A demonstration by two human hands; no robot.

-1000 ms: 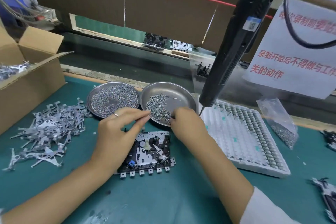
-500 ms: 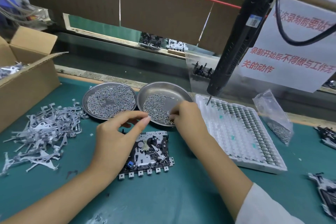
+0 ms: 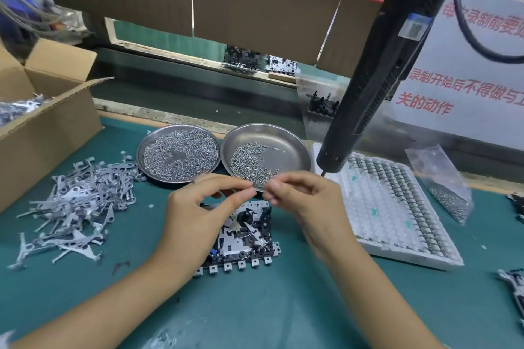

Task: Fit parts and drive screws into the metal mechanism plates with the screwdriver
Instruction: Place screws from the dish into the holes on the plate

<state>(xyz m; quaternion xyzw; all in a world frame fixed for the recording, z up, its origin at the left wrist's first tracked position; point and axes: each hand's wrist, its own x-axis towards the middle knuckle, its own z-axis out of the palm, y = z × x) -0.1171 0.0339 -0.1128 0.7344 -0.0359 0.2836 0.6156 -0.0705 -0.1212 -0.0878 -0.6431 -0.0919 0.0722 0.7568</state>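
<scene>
Both of your hands hovered above the mechanism plate lying on the green mat: your left hand and right hand each had thumb and fingertips pinched together, whatever they held too small to make out. Your screwdriver hung untouched beside the two screw dishes.

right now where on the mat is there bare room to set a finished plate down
Bare green mat lies in front of the mechanism plate, between the forearms, and right of them below the white tray. Crowded: lever pile on the left, two screw dishes behind the hands.
</scene>
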